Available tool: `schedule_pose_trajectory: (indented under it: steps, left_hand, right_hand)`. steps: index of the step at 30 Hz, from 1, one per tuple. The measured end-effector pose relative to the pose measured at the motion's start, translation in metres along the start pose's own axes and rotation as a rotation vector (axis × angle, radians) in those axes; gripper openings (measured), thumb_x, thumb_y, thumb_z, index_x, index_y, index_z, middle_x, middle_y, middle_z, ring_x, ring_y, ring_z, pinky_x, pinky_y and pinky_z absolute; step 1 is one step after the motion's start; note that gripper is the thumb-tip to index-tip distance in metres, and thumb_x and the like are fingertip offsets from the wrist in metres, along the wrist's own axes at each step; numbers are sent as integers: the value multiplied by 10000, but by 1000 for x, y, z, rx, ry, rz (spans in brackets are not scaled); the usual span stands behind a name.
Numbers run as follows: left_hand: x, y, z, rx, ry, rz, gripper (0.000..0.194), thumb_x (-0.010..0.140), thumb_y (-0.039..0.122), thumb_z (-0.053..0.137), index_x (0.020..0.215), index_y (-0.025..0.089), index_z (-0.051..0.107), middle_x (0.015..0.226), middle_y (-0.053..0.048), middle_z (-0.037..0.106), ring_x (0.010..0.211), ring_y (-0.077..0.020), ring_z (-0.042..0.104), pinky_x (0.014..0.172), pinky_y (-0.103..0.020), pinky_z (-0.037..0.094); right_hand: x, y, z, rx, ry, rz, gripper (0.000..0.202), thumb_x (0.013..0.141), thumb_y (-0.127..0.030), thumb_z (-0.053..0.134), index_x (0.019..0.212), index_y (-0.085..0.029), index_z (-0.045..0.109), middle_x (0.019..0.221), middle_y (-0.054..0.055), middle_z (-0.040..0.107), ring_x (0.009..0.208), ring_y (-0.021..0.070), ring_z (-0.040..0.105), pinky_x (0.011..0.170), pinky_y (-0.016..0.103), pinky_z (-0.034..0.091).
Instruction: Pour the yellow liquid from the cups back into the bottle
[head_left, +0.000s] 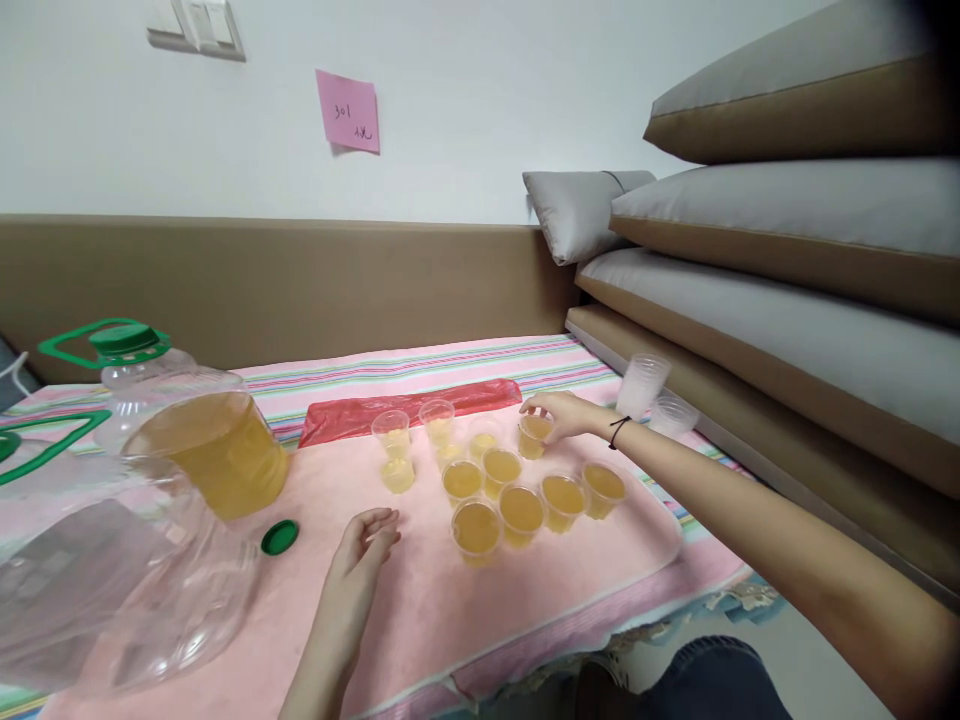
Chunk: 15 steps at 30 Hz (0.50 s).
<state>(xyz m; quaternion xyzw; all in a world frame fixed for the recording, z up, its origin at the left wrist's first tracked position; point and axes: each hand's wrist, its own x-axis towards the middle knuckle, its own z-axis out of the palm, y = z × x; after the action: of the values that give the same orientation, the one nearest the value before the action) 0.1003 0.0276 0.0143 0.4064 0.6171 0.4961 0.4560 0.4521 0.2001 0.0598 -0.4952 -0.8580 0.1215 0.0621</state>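
Note:
My right hand [564, 412] reaches across from the right, its fingers closed around the rim of a clear plastic cup [534, 440] of yellow drink. In front of it stand several similar cups, among them a near one [476, 532] and a right-hand one [604, 487]. Behind and to the left are a cup [393, 455] and another cup [438, 432] with paler, lower liquid. Loosely curled and holding nothing, my left hand [365, 540] hovers at or rests on the pink mat [420, 620]; contact is unclear. Its thumb is apart from the fingers.
On the left stand a large jug [217, 450] of yellow drink and a clear jug [127, 590] with a green handle. A green cap [280, 537] lies beside them. Red plastic [412, 408] lies behind the cups; stacked empty cups [643, 385] sit right, by piled cushions [787, 290].

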Motion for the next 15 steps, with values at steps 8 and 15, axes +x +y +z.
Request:
schedule_pose_trajectory:
  steps: [8, 15]
  left_hand:
    - [-6, 4, 8, -3, 17, 37, 476, 719, 552, 648, 1031, 193, 620, 1183, -108, 688, 1026, -280, 668, 919, -412, 477]
    - [-1, 2, 5, 9, 1, 26, 505, 699, 567, 676, 1038, 197, 617, 1183, -113, 686, 1023, -284, 669, 914, -421, 484]
  right_hand:
    - [-38, 27, -20, -34, -32, 105, 627, 565, -240, 813, 1173, -196, 667, 1138, 85, 722, 1002, 278, 679, 802, 332, 506]
    - [-59, 39, -20, -42, -41, 132, 639, 554, -209, 812, 1176, -180, 673, 1148, 96, 722, 994, 282, 680, 816, 341, 510]
